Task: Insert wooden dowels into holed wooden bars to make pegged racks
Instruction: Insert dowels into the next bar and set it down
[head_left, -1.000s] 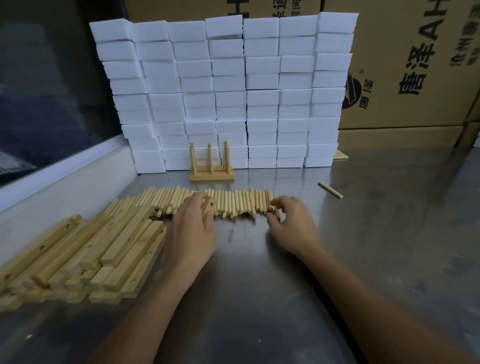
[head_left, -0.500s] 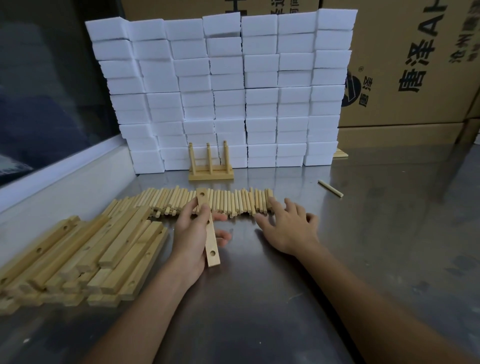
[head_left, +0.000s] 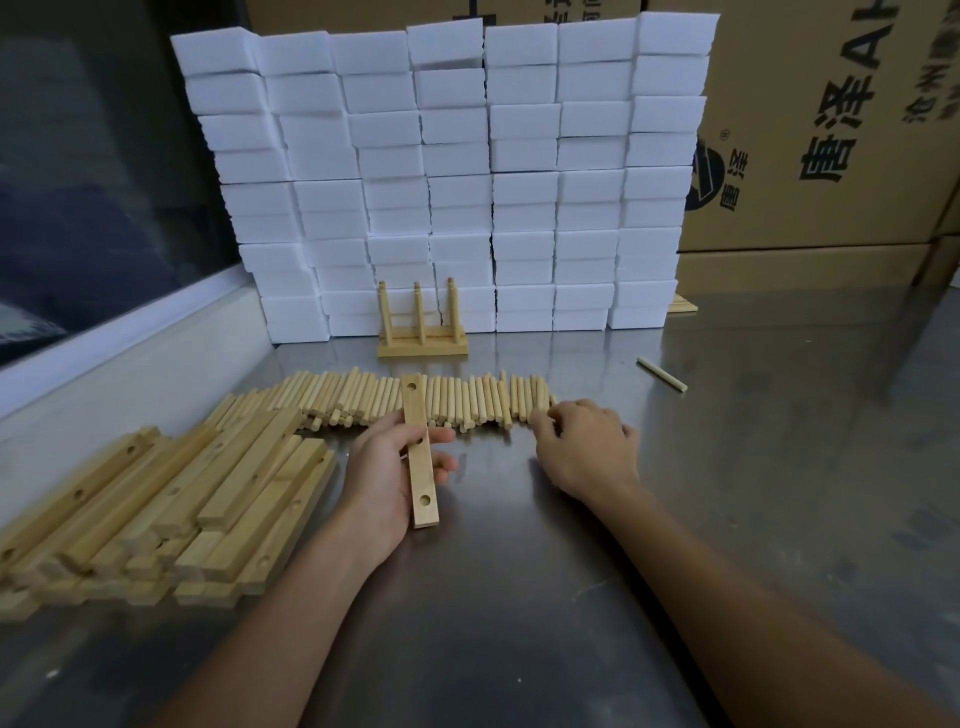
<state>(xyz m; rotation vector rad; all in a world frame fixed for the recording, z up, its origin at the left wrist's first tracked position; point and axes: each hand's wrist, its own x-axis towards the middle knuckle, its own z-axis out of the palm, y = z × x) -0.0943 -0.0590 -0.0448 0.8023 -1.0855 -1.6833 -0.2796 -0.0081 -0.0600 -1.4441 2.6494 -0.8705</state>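
holed bar (head_left: 420, 457): lengthwise, raised | dowels (head_left: 415, 400): row on table

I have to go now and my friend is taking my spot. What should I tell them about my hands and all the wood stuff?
Left hand grips one holed bar; no dowels in it yet, two holes showing.
Right hand is at the right end of the dowel row, fingers curled there; whether it has pinched one is unclear.
Spare bars lie piled on the left. One stray dowel lies apart on the right.
Done: one finished rack stands by the white foam blocks.
Left: peg the held bar, then the pile.
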